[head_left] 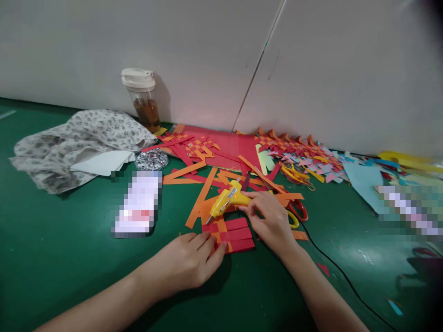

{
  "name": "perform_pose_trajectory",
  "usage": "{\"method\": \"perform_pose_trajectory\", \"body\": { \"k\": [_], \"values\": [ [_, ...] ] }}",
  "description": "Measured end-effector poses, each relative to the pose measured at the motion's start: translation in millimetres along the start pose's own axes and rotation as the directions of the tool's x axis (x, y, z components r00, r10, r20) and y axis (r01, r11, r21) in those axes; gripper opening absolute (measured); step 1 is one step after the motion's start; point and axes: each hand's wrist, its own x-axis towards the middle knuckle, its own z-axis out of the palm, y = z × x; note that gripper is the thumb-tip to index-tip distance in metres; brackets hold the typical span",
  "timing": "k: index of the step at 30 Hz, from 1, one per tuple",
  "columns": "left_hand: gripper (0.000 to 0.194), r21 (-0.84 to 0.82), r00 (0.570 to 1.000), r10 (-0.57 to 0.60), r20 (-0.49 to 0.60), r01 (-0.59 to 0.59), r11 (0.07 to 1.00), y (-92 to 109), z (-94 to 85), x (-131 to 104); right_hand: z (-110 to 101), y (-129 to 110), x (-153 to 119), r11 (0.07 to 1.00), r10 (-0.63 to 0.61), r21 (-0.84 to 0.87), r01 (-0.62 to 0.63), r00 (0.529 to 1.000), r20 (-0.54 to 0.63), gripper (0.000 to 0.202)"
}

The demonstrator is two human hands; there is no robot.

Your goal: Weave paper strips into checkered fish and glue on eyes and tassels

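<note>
My right hand (268, 214) grips the handle of a yellow hot glue gun (224, 203), whose metal nozzle points down and left toward a small woven mat (237, 233) of red and orange paper strips. The nozzle tip is at the mat's upper left edge; whether it touches cannot be made out. Pressed onto the left side of the mat is my left hand (194, 258), its fingertips on the woven part and its thumb near the lower edge. Loose orange paper strips (202, 198) lie behind the mat. Beside my right hand, red scissors handles (300, 210) and a yellow handle (293, 220) show.
A black cord (332, 260) runs toward the lower right. A phone (138, 203), a tub of googly eyes (151, 159), a patterned cloth (86, 143) and a lidded cup of tea (145, 103) stand or lie left. Red card (228, 147) and woven paper fish (290, 145) lie along the wall.
</note>
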Motion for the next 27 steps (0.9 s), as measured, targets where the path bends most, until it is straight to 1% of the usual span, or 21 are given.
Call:
{"method": "perform_pose_trajectory", "body": {
  "k": [4, 11, 16, 19, 22, 25, 27],
  "values": [
    [0.024, -0.005, 1.000, 0.002, -0.008, -0.002, 1.000, 0.1, -0.9, 0.1, 0.8, 0.8, -0.2, 0.999, -0.042, -0.023, 0.043, 0.998, 0.039, 0.025],
    [0.023, -0.023, 0.999, 0.017, -0.028, -0.018, 1.000, -2.8, -3.5, 3.2, -0.6, -1.3, 1.9, 0.991, -0.085, -0.103, 0.089, 0.996, 0.040, 0.027],
    [0.022, -0.039, 0.999, -0.007, -0.045, 0.006, 0.999, -3.5, -3.0, 4.3, -5.3, -2.7, 1.4, 0.978, -0.129, -0.157, 0.137, 0.990, 0.062, 0.024],
    [0.020, -0.051, 1.000, -0.018, -0.023, 0.017, 0.999, -3.7, -4.1, 5.1, -8.5, -4.8, 1.1, 0.964, -0.188, -0.180, 0.197, 0.980, 0.063, 0.020],
    [0.020, -0.055, 1.000, -0.013, -0.009, 0.012, 0.998, -3.8, -4.9, 5.6, -10.1, -8.4, 0.4, 0.946, -0.257, -0.198, 0.257, 0.966, 0.026, 0.018],
    [0.020, -0.049, 1.000, -0.011, -0.006, 0.010, 0.999, -3.6, -4.6, 5.5, -11.3, -12.0, -1.4, 0.925, -0.338, -0.191, 0.328, 0.941, -0.024, 0.018],
    [0.019, -0.040, 1.000, -0.015, -0.010, 0.014, 0.999, -3.1, -4.0, 5.0, -13.2, -14.7, -2.0, 0.908, -0.390, -0.181, 0.378, 0.920, -0.035, 0.017]
  ]
}}
